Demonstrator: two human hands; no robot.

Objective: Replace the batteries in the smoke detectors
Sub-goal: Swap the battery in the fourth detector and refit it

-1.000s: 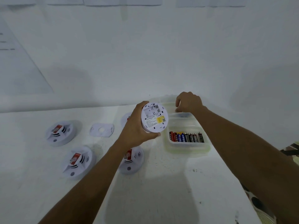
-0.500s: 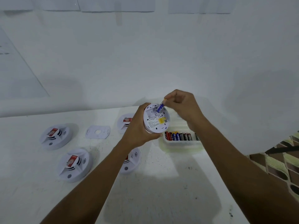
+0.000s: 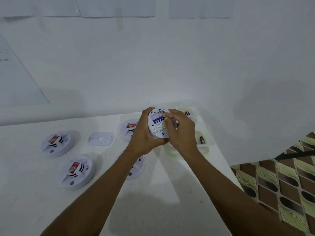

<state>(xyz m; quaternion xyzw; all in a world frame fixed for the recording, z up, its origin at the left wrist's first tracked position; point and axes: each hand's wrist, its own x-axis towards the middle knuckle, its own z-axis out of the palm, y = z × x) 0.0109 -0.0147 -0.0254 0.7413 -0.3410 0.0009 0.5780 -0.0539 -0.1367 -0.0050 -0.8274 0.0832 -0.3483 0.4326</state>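
Note:
My left hand (image 3: 144, 133) grips a round white smoke detector (image 3: 157, 128), its open back turned toward me. A blue battery (image 3: 158, 120) lies in the detector's compartment. My right hand (image 3: 180, 132) pinches the yellow end of that battery with curled fingers. Behind my hands stands a clear plastic box (image 3: 203, 147); a black battery (image 3: 202, 140) shows in it, and a blue-and-yellow one (image 3: 187, 114) lies at its far end.
Several more smoke detectors lie face up on the white table (image 3: 153, 201): two at the left (image 3: 56, 143) (image 3: 76, 171), one behind my left hand (image 3: 128, 129), one under my left forearm (image 3: 136, 167). A flat white mounting plate (image 3: 100, 138) lies between them. The table edge runs along the right.
My right hand left the plastic box with a blue battery, brought it to the detector's back, and now the battery lies in the compartment. Both hands sit closer together.

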